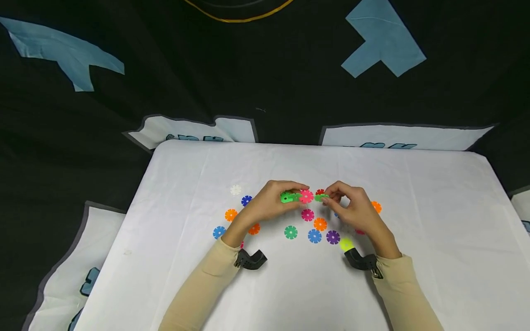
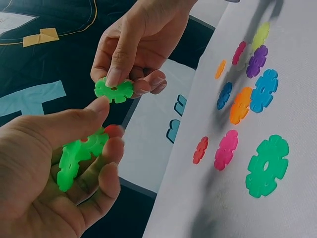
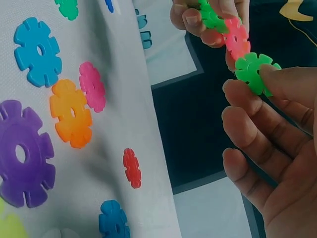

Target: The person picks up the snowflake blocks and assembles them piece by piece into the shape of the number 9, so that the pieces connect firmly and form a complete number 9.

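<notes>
Above the table, my left hand (image 1: pixel 271 202) grips a small joined chain of notched plastic discs: green discs (image 2: pixel 70 161) with a pink disc (image 3: pixel 237 39) at the end towards the other hand. Between thumb and forefinger, my right hand (image 1: pixel 354 207) pinches a single green notched disc (image 3: pixel 248 73). Its rim meets the pink disc in the right wrist view; whether their slots are engaged I cannot tell. Fingers partly hide the chain in the left wrist view.
Loose notched discs lie on the white table (image 1: pixel 290 289), among them a teal one (image 1: pixel 291 232), a purple one (image 1: pixel 333 237), a blue one (image 1: pixel 314 236) and an orange one (image 1: pixel 320 224). A white disc (image 1: pixel 235 190) lies further left. Dark cloth hangs behind the table.
</notes>
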Tool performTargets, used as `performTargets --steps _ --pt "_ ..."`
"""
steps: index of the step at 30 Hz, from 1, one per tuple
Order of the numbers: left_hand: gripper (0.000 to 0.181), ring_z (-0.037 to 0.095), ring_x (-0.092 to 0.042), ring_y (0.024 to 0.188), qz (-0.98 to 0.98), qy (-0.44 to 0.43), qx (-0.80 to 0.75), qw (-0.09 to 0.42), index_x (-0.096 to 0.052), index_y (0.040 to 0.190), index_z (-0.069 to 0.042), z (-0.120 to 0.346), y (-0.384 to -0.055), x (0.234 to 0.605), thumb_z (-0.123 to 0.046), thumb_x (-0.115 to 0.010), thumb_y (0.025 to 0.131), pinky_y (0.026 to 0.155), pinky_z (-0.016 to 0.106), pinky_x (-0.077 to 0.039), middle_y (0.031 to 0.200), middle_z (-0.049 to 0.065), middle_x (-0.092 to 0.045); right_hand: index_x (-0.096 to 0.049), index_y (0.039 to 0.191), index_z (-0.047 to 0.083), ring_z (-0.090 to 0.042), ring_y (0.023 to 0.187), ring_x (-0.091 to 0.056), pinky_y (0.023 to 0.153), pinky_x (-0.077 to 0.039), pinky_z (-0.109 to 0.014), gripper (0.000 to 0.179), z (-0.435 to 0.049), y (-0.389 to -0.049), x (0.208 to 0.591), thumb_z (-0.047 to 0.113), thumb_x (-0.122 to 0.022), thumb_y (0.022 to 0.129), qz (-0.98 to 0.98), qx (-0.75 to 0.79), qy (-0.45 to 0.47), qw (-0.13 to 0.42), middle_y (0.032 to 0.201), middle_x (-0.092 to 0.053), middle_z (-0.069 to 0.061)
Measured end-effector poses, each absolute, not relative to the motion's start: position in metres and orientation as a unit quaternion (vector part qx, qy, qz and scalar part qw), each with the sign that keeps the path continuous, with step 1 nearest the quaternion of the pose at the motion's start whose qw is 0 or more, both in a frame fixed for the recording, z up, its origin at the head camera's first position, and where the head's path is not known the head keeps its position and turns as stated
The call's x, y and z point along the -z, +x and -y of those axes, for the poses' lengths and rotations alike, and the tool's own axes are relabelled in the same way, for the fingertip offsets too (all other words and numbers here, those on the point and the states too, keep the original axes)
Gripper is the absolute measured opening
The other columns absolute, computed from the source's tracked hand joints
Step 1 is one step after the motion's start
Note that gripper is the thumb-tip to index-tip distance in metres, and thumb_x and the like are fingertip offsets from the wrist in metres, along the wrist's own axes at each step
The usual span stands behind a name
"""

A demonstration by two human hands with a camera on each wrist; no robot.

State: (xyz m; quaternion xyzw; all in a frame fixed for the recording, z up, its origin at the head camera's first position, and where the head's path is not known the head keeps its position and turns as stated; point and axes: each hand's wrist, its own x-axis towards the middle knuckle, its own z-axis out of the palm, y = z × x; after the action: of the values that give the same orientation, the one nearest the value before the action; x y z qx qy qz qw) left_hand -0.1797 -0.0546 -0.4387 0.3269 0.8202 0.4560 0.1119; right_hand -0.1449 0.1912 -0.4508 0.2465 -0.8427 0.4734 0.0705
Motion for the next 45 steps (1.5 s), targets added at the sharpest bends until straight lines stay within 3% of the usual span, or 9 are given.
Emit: performTargets --steps 8,16,29,37,45 --pt "0.041 0.015 -0.065 0.097 -0.826 0.338 -0.446 0.061 -0.066 0.126 -0.006 0.055 -0.179 0.432 -0.015 -0.075 0.087 0.087 0.021 -0.052 0.114 0.008 -0.071 -0.065 0.096 0.006 -0.009 0.068 -0.061 0.069 -0.051 -0.018 0.019 -0.184 -0.146 0.452 -0.003 -0.075 0.082 0.827 -0.492 0.258 0.083 0.079 -0.071 -0.002" --pt "0.038 0.017 -0.067 0.103 -0.83 0.332 -0.444 0.061 -0.067 0.123 -0.005 0.052 -0.178 0.429 -0.014 -0.074 0.087 0.093 0.024 -0.052 0.116 0.008 -0.07 -0.064 0.095 0.002 -0.006 0.066 -0.061 0.066 -0.052 -0.018 0.022 -0.183 -0.145 0.452 -0.007 -0.076 0.079 0.835 -0.474 0.257 0.115 0.079 -0.07 -0.002" --pt "0.034 0.014 -0.069 0.095 -0.839 0.305 -0.444 0.072 -0.069 0.119 -0.006 0.052 -0.177 0.429 -0.016 -0.075 0.087 0.089 0.022 -0.053 0.111 0.006 -0.073 -0.067 0.095 0.003 -0.008 0.065 -0.057 0.06 -0.054 -0.03 0.023 -0.18 -0.142 0.452 -0.007 -0.078 0.077 0.86 -0.416 0.262 0.135 0.079 -0.071 -0.002" --pt "0.034 0.014 -0.068 0.094 -0.837 0.308 -0.447 0.071 -0.069 0.118 -0.004 0.052 -0.176 0.431 -0.014 -0.075 0.087 0.087 0.022 -0.053 0.112 0.007 -0.072 -0.067 0.094 0.002 -0.008 0.063 -0.056 0.057 -0.051 -0.024 0.023 -0.177 -0.142 0.451 -0.006 -0.079 0.076 0.862 -0.4 0.274 0.144 0.078 -0.071 -0.003" --pt "0.033 0.013 -0.068 0.09 -0.831 0.294 -0.467 0.067 -0.07 0.117 -0.004 0.049 -0.173 0.431 -0.015 -0.076 0.086 0.082 0.019 -0.053 0.108 0.008 -0.074 -0.065 0.087 0.002 -0.009 0.062 -0.054 0.058 -0.049 -0.019 0.021 -0.173 -0.14 0.45 -0.01 -0.078 0.075 0.849 -0.398 0.29 0.191 0.075 -0.07 -0.005"
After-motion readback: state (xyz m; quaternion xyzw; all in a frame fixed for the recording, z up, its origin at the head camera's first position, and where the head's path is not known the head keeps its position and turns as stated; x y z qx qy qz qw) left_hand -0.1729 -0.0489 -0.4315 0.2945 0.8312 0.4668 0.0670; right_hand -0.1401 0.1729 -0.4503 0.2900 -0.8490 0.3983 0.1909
